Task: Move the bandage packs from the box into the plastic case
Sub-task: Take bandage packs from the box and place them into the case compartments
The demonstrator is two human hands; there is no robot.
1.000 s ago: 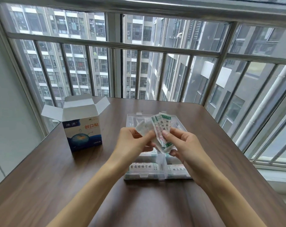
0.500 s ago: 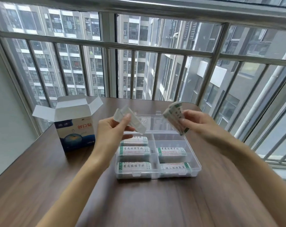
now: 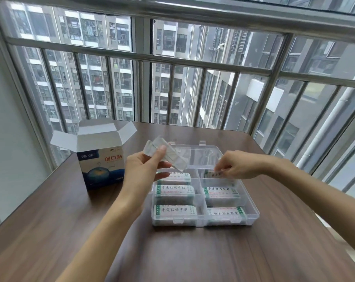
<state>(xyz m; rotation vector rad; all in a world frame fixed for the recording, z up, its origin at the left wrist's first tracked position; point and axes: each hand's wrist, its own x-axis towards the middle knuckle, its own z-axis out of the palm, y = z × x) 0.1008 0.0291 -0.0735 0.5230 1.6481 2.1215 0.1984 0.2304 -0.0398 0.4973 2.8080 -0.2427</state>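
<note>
At frame centre the right hand (image 3: 236, 166) pinches a bandage pack (image 3: 213, 174) down into the plastic case (image 3: 252, 210)'s last unfilled far-right compartment, while the left hand (image 3: 144, 169) pinches an emptied wrapper (image 3: 166, 154) clear above it.

Counter (image 3: 70, 231): dark wood-grain laminate, smooth, slight sheen. Plastic case (image 3: 252, 206): clear glossy plastic. Box (image 3: 101, 169): printed cardboard, matt white inside flaps. Bandage packs (image 3: 173, 190): white paper wrappers, matt. Window rails (image 3: 172, 60): brushed metal.
</note>
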